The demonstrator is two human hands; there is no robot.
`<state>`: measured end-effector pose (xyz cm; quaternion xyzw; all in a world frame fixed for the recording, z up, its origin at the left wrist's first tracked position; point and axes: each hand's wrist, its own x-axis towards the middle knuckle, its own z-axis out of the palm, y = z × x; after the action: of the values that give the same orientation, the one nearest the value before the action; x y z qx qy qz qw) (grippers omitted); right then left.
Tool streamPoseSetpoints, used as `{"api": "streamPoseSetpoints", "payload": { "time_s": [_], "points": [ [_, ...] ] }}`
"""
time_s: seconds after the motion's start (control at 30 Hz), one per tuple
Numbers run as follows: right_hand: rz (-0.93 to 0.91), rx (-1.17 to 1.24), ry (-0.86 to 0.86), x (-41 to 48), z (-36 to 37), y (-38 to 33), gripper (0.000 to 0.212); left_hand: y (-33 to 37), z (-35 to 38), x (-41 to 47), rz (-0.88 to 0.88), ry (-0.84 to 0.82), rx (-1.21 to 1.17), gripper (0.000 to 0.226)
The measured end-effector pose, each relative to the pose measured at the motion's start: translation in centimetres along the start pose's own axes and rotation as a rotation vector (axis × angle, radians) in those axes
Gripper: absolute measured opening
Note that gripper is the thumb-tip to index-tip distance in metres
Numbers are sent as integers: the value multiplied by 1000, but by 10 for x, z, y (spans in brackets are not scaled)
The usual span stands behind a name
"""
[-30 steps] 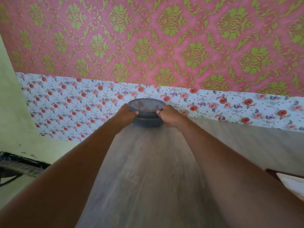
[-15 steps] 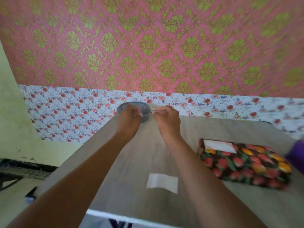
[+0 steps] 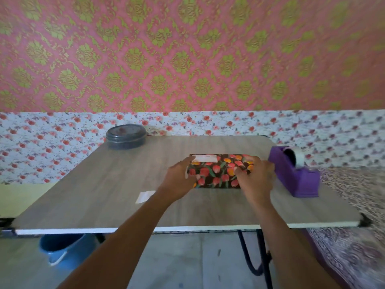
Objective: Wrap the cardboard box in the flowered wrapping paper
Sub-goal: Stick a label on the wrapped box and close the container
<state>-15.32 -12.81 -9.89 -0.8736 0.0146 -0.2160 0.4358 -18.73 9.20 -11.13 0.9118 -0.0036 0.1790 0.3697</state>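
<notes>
Head camera showed the wrapped box [image 3: 218,173]: left hand [image 3: 179,179] gripped its left end, right hand [image 3: 257,181] curled around its right end; tape dispenser [image 3: 291,178] stood just right of it.

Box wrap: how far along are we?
Done: the box on the table looks flower-printed on every face in view. In hand: the left hand and right hand grip its two ends. Left: a white edge shows at the left end, so the ends probably need folding and taping; the tape dispenser stands to its right.
</notes>
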Motion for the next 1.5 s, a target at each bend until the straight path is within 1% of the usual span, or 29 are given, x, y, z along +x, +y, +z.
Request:
{"api": "streamPoseSetpoints", "payload": {
  "time_s": [0.03,0.07,0.13,0.2,0.3,0.37,0.43,0.5,0.57,0.63,0.73,0.77,0.83,0.9,0.97,1.03,1.07,1.1,1.23,1.3,1.37,1.5],
  "points": [
    [57,-19,-44,2,-1,7,54,1,4,3,-28,-18,-31,61],
    [89,18,-101,5,-2,14,63,3,9,6,-47,-42,-37,62],
    [52,118,-165,8,1,21,66,-1,17,11,-69,-40,-5,63],
    [-6,114,-132,12,5,24,60,-7,22,15,-99,23,-17,61],
    [-82,144,-101,25,17,19,49,-19,16,24,-96,99,17,62],
    [-138,170,-94,39,31,11,46,-28,7,38,-87,163,-9,60],
    [-174,171,-100,59,49,-1,48,-38,-6,63,-84,215,-40,53],
    [-193,128,-134,82,70,-16,49,-49,-19,93,-97,222,-43,40],
    [-199,117,-172,109,96,-27,45,-66,-28,125,-113,224,-23,35],
    [-181,101,-220,136,123,-36,39,-88,-32,158,-125,221,-1,30],
    [-213,35,-283,179,168,-44,22,-124,-31,209,-144,232,72,27],
    [-221,19,-311,188,176,-44,22,-130,-30,217,-160,219,89,29],
    [-251,-45,-367,208,204,-43,37,-148,-26,239,-190,186,133,35],
    [-268,-103,-391,226,228,-41,44,-163,-22,258,-196,162,171,38],
    [-242,-99,-402,240,246,-38,37,-173,-20,272,-191,164,202,38],
    [-214,-86,-401,251,260,-35,18,-178,-16,283,-185,175,233,37],
    [-206,-90,-401,256,267,-32,17,-180,-14,288,-185,177,241,37],
    [-201,-81,-396,259,270,-31,23,-177,-14,292,-179,174,260,37],
    [-211,-84,-429,268,280,-25,66,-169,-12,304,-154,149,350,34],
    [-221,-105,-437,267,279,-25,76,-165,-11,304,-164,128,379,31],
    [-216,-75,-394,263,272,-23,76,-160,-11,300,-180,129,373,33],
    [-201,18,-275,243,245,-31,59,-141,-17,277,-180,204,285,43]
  ]
}}
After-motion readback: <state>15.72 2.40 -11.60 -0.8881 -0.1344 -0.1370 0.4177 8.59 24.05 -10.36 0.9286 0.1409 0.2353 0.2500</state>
